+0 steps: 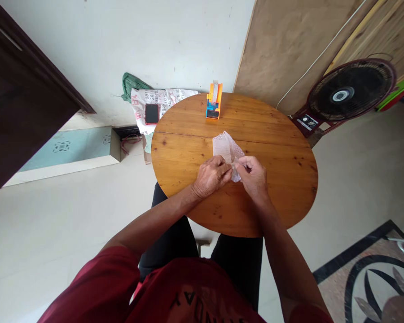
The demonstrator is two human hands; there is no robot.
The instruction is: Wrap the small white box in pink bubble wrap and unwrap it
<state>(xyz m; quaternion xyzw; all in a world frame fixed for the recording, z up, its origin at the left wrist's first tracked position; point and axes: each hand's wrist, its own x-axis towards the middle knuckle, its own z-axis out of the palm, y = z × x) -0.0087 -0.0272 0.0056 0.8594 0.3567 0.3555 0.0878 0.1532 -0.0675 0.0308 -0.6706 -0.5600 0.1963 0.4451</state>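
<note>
A pale, translucent piece of bubble wrap (223,144) lies over the middle of the round wooden table (185,157). Its near end is bunched between my two hands. My left hand (213,174) is closed on the wrap's near edge from the left, knuckles up. From the right, my right hand (254,176) pinches the wrap between thumb and fingers, close to the left fingertips. Whether something is wrapped inside, I cannot tell. Beyond the wrap, near the table's far edge, an orange and blue tape dispenser (214,101) stands upright with a roll of clear tape.
Left of the table, a dark phone (151,114) lies on a printed white sack (138,101), with green plastic (133,85) behind it. A dark round fan (348,94) stands at the right by the wooden panel (279,49). A white wall rises behind the table.
</note>
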